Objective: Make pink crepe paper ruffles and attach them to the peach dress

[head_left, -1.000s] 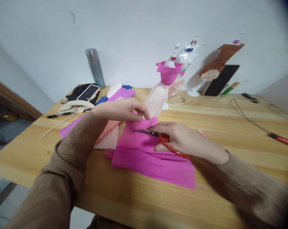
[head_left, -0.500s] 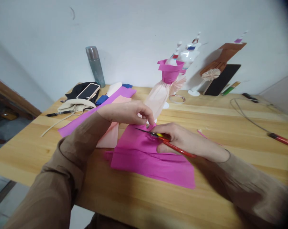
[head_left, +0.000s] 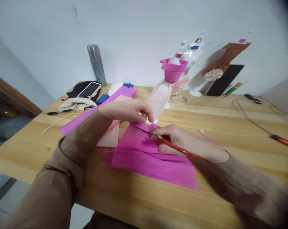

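Note:
In my right hand [head_left: 176, 135] is a pair of scissors [head_left: 178, 148] with red and yellow handles. Their dark blades point left across a sheet of magenta crepe paper [head_left: 153, 168] and look nearly closed. My left hand [head_left: 131, 109] is bent over the paper's far edge, thumb and fingers curled in on it; part of that grip is hidden behind the hand. The sheet lies creased on the table, its far end lifted a little. Just beyond my hands stands a small dress form in a magenta and pale pink paper dress [head_left: 173, 74].
Peach paper [head_left: 110, 136] and a purple strip [head_left: 72, 125] lie at left, near a phone [head_left: 89, 90] and a bottle [head_left: 96, 65]. A brown paper dress [head_left: 226, 57] and a black tablet [head_left: 225, 81] are at back right. A cable [head_left: 251, 119] trails along the right.
The scissor blades have come closer together and the handles have closed. My left index finger has lifted slightly from the paper's edge. The view has shifted a little.

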### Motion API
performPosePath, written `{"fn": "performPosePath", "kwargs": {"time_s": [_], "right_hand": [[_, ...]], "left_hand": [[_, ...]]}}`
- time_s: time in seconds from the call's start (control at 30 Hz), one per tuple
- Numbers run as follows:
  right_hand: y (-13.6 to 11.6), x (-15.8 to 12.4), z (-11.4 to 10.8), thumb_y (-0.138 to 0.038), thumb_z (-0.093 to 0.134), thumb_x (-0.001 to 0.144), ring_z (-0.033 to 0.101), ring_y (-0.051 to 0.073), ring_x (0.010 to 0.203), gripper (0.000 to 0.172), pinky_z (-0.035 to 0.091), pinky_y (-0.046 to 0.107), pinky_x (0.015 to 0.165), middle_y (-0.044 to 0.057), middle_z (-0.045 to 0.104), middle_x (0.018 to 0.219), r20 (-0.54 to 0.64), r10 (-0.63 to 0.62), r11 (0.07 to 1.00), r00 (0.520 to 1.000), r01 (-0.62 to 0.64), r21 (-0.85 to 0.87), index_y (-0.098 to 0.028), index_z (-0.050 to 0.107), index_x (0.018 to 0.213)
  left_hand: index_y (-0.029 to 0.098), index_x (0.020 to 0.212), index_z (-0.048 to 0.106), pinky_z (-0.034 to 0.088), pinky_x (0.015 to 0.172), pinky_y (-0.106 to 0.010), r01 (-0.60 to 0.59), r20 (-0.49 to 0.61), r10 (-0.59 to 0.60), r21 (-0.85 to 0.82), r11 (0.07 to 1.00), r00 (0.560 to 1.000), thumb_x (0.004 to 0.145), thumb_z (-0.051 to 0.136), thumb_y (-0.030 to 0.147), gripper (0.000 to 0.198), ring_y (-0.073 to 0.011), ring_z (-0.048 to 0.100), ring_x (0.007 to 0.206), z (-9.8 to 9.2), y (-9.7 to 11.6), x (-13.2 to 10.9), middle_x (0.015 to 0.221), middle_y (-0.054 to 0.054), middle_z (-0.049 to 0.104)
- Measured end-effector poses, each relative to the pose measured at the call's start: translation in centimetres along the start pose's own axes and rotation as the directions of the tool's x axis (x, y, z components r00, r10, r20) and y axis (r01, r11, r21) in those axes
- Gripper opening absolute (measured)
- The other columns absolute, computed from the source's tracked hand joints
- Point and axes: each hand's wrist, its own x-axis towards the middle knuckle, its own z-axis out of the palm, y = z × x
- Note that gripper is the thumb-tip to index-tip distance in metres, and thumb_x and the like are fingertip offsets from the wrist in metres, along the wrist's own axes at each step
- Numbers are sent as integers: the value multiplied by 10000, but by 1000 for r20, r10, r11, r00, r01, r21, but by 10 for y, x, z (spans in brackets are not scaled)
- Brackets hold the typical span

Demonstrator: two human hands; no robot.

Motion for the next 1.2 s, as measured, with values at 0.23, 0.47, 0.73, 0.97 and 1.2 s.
{"fn": "performPosePath", "kwargs": {"time_s": [0.23,0.47,0.73,0.97,1.2], "right_hand": [[2,1,3,-376,634,851,399,95,621,255,348,220,563,-27,474,712,-30,-14,994,999,17,112,-150,553,766],[5,-1,4,-372,622,862,418,108,647,229,359,231,585,-18,497,749,-27,13,996,1000,-10,86,-149,581,825],[4,-1,4,-405,628,847,442,118,636,259,368,240,582,-14,521,720,-46,40,999,998,-41,-17,-152,596,803],[4,-1,4,-413,639,836,447,115,619,268,362,241,571,-16,532,701,-62,45,995,997,-51,-83,-155,599,774],[3,0,3,-450,658,820,508,133,634,327,400,248,589,8,619,754,-59,68,992,996,-74,-107,-143,691,926]], "left_hand": [[148,990,720,393,697,-209,18,-18,-18,25,1000,1000,749,497,91,333,-118,564,826,-3,5,-2,951,-28,692],[148,998,715,410,731,-214,6,-17,-5,20,1000,1000,755,500,98,329,-123,583,867,-3,4,-2,985,-29,703],[164,1001,720,415,756,-212,-2,-10,3,58,998,1000,748,500,92,344,-119,595,882,-3,2,-1,995,-11,711],[161,993,721,415,749,-213,1,-10,0,54,999,1000,743,499,86,343,-122,594,876,-2,3,0,989,-16,712],[151,992,727,414,722,-216,-20,-2,20,44,999,1000,742,503,86,342,-127,599,851,-1,0,1,967,-27,713]]}}
